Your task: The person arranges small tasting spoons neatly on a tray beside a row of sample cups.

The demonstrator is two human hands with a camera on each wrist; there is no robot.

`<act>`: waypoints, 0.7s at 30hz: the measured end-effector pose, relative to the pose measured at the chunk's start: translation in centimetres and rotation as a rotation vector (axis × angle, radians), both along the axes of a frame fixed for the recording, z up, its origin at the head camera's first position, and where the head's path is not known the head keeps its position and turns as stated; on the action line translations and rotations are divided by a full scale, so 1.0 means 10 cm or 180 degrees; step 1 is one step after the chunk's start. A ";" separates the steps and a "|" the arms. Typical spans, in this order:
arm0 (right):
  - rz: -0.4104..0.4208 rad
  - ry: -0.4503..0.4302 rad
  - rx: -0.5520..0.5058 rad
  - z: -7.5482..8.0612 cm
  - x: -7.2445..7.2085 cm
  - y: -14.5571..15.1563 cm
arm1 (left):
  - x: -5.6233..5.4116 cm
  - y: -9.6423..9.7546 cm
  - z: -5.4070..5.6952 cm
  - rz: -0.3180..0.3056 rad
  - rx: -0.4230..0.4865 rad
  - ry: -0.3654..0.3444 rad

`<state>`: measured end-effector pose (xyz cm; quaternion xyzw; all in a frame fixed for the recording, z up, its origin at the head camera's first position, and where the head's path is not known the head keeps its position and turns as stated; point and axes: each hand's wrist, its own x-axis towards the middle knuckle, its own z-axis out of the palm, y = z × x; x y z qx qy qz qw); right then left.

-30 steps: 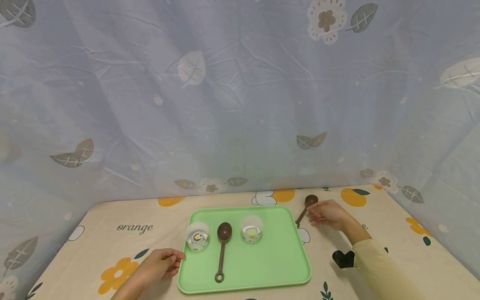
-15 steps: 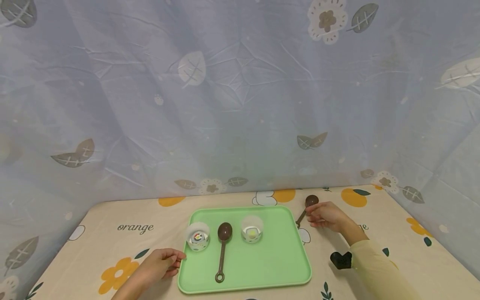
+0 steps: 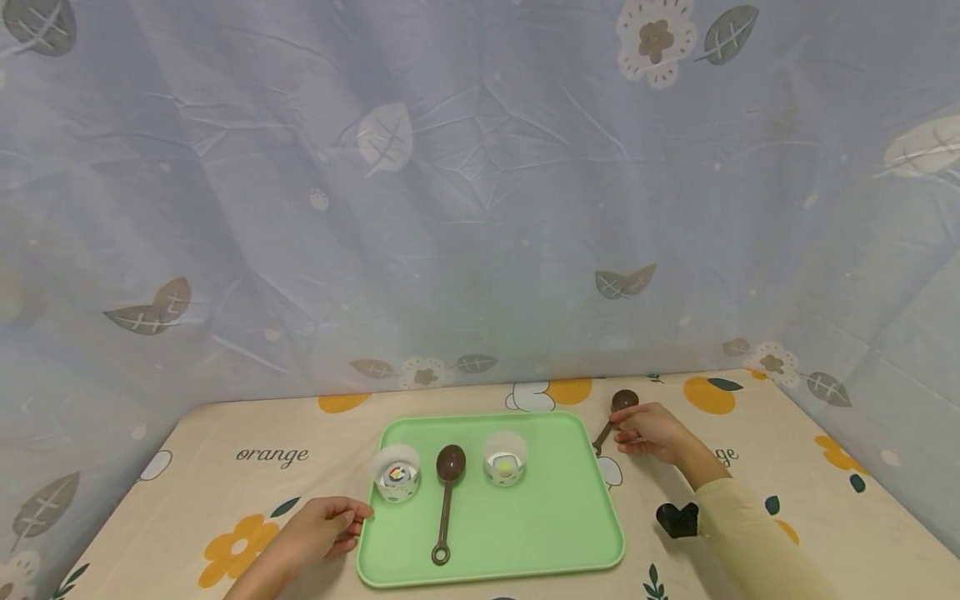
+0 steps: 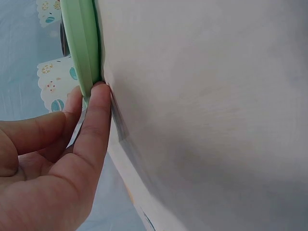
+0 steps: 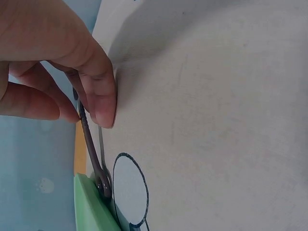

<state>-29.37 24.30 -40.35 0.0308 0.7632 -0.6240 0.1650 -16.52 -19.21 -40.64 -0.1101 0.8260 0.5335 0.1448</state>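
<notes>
My left hand (image 3: 318,529) reaches the left edge of a light green tray (image 3: 540,533), fingertips at its rim and the thumb apart. On the right, my right hand (image 3: 652,433) is at a brown plastic spoon (image 3: 624,401) lying on the cloth, its handle end by the tray's right rim. In the right wrist view, fingertips meet the spoon's handle (image 5: 91,144) from either side, while the thumb stands off. A second brown spoon (image 3: 450,463) lies on the tray between two white paper cups, the left cup (image 3: 396,492) and the right cup (image 3: 505,477).
A patterned cream cloth (image 3: 270,483) covers the table. A black heart-shaped piece (image 3: 677,520) is beside the right sleeve (image 3: 742,525). A pale blue-grey curtain (image 3: 480,208) hangs behind and at both sides.
My right hand and forearm have shifted slightly left and down at the spoon, which lies where it was. My left hand, the tray and the cups look unchanged.
</notes>
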 end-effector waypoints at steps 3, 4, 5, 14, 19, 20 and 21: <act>-0.0017 0.0000 0.0018 0.00 0.00 -0.01 | 0.00 0.00 0.01 -0.0006 -0.0014 0.0005; -0.0030 -0.0005 0.0019 0.00 0.01 -0.01 | 0.00 0.00 0.01 -0.0006 -0.0018 0.0005; -0.0034 -0.0005 0.0027 0.00 0.01 -0.01 | 0.00 0.00 0.01 -0.0007 -0.0019 0.0005; -0.0096 -0.0005 0.0099 0.01 0.01 -0.03 | 0.01 0.00 0.00 0.0012 0.0036 0.0053; -0.0103 0.0000 0.0133 0.00 0.00 -0.03 | 0.01 0.00 0.00 0.0016 0.0042 0.0072; -0.0105 0.0001 0.0128 0.00 0.01 -0.03 | 0.01 0.00 0.00 0.0015 0.0040 0.0072; -0.0102 0.0004 0.0129 0.00 0.01 -0.02 | 0.01 0.01 0.00 0.0017 0.0038 0.0074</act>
